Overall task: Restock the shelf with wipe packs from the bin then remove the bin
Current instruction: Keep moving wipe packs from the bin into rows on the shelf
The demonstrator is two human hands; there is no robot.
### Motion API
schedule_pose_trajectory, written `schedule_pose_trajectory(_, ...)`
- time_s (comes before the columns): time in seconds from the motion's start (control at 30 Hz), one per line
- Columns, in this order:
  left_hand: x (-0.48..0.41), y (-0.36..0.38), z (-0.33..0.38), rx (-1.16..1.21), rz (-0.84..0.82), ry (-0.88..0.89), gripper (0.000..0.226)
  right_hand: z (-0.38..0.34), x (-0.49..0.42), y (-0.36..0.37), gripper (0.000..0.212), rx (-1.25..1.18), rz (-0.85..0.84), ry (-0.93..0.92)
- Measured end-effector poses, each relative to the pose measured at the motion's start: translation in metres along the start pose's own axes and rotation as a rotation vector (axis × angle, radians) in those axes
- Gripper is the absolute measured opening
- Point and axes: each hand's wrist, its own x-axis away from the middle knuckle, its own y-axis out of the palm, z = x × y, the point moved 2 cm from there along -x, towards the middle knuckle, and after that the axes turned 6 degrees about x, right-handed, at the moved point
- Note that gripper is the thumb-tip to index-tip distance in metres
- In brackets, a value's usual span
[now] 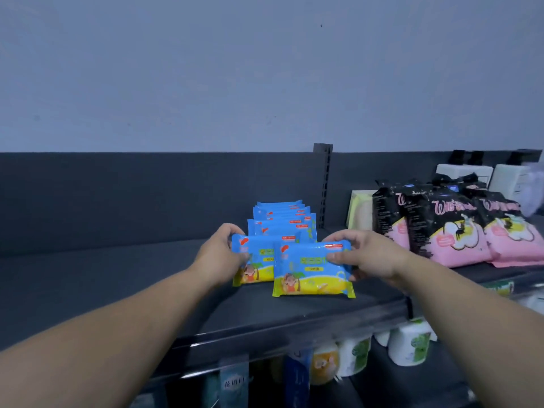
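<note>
Head view: we hold a wipe pack in each hand, and both seem to stand on the shelf. Our left hand curls round the left end of the rear pack. Our right hand pinches the right end of the front pack, thumb on its face. The stocked row sits just behind both grips, and the pink bags are off to the right-hand grip's right. The packs look light, squishy and slick in glossy film, so we reckon gripping the padded ends beats the thin crimped seals. No bin in sight.
</note>
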Motion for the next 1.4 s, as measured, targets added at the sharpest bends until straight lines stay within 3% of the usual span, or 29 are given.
schedule_pose_trajectory(0.33, -0.03, 0.034, 0.009, 0.114, 0.056, -0.084, 0.025, 0.01, -0.056, 0.005, 0.025, 0.232, -0.012, -0.051)
schedule_pose_trajectory(0.43, -0.033, 0.046, 0.005, 0.194, 0.0, -0.098, 0.047, 0.007, -0.063, 0.004, 0.026, 0.264, -0.002, -0.056)
schedule_pose_trajectory(0.53, -0.036, 0.049, 0.008, 0.07, -0.024, -0.064, 0.07, 0.003, -0.068, 0.003, 0.029, 0.286, 0.007, -0.073)
schedule_pose_trajectory(0.73, -0.029, 0.047, 0.022, -0.221, 0.011, 0.059, 0.074, 0.002, -0.065, 0.003, 0.033, 0.289, 0.04, -0.068)
schedule_pose_trajectory(1.03, -0.003, 0.039, 0.025, -0.397, -0.008, 0.221, 0.069, 0.002, -0.018, 0.003, 0.045, 0.568, 0.308, -0.066)
schedule_pose_trajectory(1.4, 0.1, 0.114, 0.056, -0.688, -0.174, 0.724, 0.068, 0.032, 0.144, 0.014, 0.054, 0.967, 0.615, 0.239)
